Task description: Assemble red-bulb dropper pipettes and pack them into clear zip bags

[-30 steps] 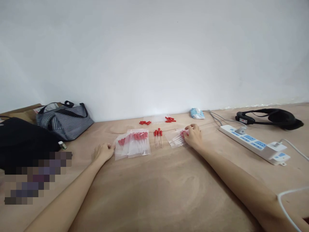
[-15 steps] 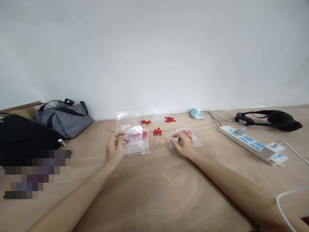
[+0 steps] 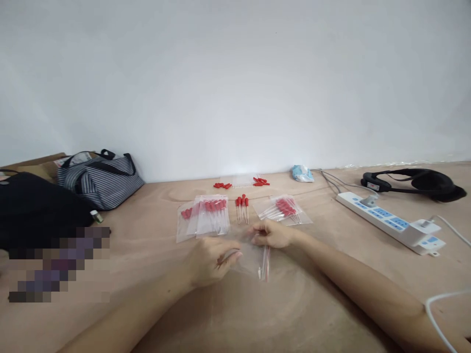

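A clear plastic bag with a red line near its edge is between my hands, low over the table. My left hand is closed on its left side, thumb and fingers pinched. My right hand is bent at the bag's upper edge; blur hides whether its fingertips grip. Several red-topped droppers lie just beyond. To their left are overlapping clear bags with red-topped droppers inside. On the right, another bag holds a cluster of red-topped droppers.
Loose red pieces and clear tubes lie near the wall. A blue-white packet, power strip and black headset are at right. A striped bag, dark cloth and small bottle are at left.
Both hands have come together nearer to me. The left hand has brought the clear bag down and right from above the left bags; the right hand has left the bag of droppers.
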`<state>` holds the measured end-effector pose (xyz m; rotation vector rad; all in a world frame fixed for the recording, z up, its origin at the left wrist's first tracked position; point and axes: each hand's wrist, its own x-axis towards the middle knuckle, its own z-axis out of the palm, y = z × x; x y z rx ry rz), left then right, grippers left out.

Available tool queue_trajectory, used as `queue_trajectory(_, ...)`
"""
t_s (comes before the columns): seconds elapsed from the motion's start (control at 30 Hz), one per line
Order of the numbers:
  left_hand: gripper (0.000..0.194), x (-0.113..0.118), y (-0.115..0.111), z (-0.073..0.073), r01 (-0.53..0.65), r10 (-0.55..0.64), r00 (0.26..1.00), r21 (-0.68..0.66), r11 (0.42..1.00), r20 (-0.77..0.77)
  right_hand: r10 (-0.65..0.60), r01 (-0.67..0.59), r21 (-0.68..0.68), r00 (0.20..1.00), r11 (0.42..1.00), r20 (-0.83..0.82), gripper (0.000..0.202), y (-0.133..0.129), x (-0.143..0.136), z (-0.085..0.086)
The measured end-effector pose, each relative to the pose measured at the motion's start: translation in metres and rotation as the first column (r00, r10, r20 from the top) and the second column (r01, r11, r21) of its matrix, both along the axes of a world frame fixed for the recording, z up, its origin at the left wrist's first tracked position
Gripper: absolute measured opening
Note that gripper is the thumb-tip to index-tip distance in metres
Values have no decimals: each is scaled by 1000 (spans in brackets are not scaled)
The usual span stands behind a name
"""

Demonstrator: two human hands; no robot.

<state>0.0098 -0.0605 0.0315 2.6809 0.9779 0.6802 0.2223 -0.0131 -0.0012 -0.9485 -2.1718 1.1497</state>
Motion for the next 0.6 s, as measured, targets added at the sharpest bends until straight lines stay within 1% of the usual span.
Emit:
queue_trajectory(0.03,27,0,1,1,61,-60,998,57,997,-19,3,-7,83,999,996,47,26,1,1,2)
queue_trajectory(0.07,29,0,1,0,115,-112,993,74,991,-43,-43,28,190,996,981,73,30,2,0,3)
queue_trajectory(0.1,35,1,1,-2,155,-151,986,54,986,-73,-121,94,304,990,948,72,34,2,-1,3)
queue_trajectory(0.13,44,2,1,-4,183,-181,977,6,983,-110,-207,172,404,977,899,43,35,2,-2,2)
queue_trajectory(0.17,51,2,1,-7,194,-200,968,-53,980,-149,-281,247,475,960,844,-1,32,1,-3,1)
queue_trajectory(0.2,55,3,1,-10,184,-201,963,-108,977,-182,-336,310,516,941,798,-45,25,0,-2,0)
queue_trajectory(0.23,56,2,1,-12,159,-189,959,-150,976,-210,-368,350,532,927,771,-77,17,-2,0,-1)
queue_trajectory(0.27,55,2,0,-14,127,-167,959,-178,976,-230,-374,363,534,923,764,-91,11,-5,4,-2)
queue_trajectory(0.3,53,2,0,-15,94,-140,960,-191,977,-242,-361,350,533,928,771,-88,10,-8,9,-3)
queue_trajectory(0.4,52,2,0,-16,23,-71,966,-191,981,-247,-267,238,532,963,813,-23,14,-19,27,-3)
queue_trajectory(0.5,54,3,1,-17,8,-60,962,-192,981,-267,-177,132,523,984,842,36,16,-28,38,-3)
queue_trajectory(0.6,53,3,1,-19,14,-62,965,-183,983,-256,-113,51,528,990,848,85,21,-31,38,-4)
